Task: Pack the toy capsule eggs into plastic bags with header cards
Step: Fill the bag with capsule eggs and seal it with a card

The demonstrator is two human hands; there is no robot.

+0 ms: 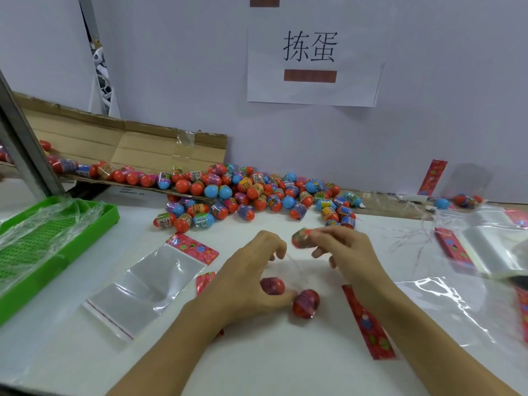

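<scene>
White table below a paper sign. Left hand pinches the bag mouth open — two eggs inside; right hand grasps an egg just above — tip it in narrow-end first.

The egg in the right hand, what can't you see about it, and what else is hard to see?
Head view:
- The egg in the right hand: blurred, label unreadable; fingers cover one end.
- Clear bag held by the left hand: almost invisible, opening unclear.
- Egg in bag: partly behind the left hand.
</scene>
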